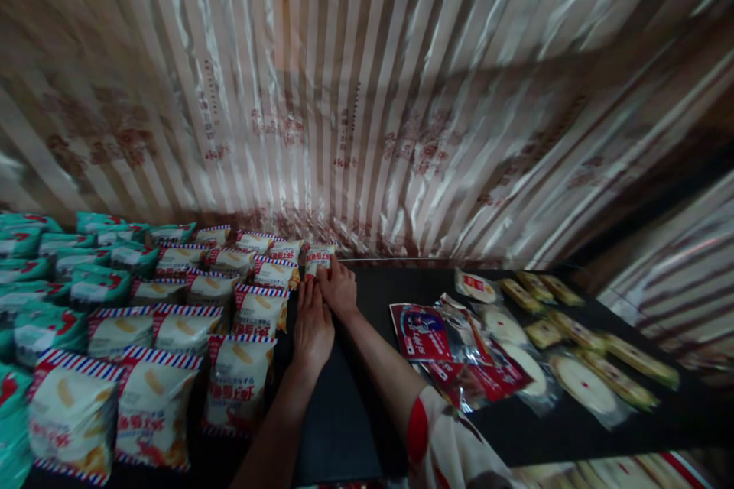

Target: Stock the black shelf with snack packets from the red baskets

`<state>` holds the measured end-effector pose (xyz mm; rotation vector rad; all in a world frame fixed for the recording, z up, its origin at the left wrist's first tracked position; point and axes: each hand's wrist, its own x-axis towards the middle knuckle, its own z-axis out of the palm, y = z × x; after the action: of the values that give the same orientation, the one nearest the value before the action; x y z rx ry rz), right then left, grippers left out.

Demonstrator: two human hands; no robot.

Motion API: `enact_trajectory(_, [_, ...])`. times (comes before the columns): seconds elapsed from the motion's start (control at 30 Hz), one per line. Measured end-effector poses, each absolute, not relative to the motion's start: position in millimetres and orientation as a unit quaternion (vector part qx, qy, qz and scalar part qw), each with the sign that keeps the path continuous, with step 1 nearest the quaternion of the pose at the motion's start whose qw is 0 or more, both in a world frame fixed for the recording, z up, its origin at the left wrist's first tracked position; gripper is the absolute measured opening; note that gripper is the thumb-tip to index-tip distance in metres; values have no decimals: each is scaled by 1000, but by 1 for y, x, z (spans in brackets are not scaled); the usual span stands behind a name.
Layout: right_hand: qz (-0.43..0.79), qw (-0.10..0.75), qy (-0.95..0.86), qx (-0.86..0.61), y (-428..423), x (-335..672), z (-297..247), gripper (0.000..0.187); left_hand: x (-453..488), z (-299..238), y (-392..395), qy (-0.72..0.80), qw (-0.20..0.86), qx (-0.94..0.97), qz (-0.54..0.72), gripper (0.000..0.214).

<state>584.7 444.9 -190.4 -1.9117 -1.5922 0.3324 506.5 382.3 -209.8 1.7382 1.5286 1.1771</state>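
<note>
Dark tabletop (344, 416) under my view | near left: rows of red-striped snack packets (172, 336) | my left hand (313, 325) lies flat on the tabletop, grip apart, empty | just beyond, my right hand (339, 289) touches the farthest packet (319, 258) at the row's end; whether that grip is clamped I cannot tell | far: striped curtain (367, 92)

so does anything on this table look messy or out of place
Yes. On the right side of the table, the red packets and clear-wrapped round cakes lie overlapped at odd angles, unlike the striped white packets set in tidy rows on the left.
</note>
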Motion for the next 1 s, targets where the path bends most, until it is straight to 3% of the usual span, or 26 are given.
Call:
enact_trajectory(0.2, [110, 288, -631, -713, 442, 590, -192, 49, 507, -205, 379, 573, 232, 667, 416, 48])
enact_trajectory(0.47, [105, 375, -603, -696, 423, 602, -201, 47, 510, -203, 363, 566, 151, 706, 398, 41])
enact_trajectory(0.67, [94, 450, -617, -638, 351, 622, -179, 37, 517, -194, 322, 506, 92, 749, 418, 35])
enact_trajectory(0.9, [159, 496, -587, -620, 200, 651, -172, 27, 528, -192, 217, 401, 166, 788, 436, 32])
enact_trajectory(1.0, [219, 456, -542, -671, 143, 670, -192, 28, 535, -206, 157, 416, 278, 802, 326, 35])
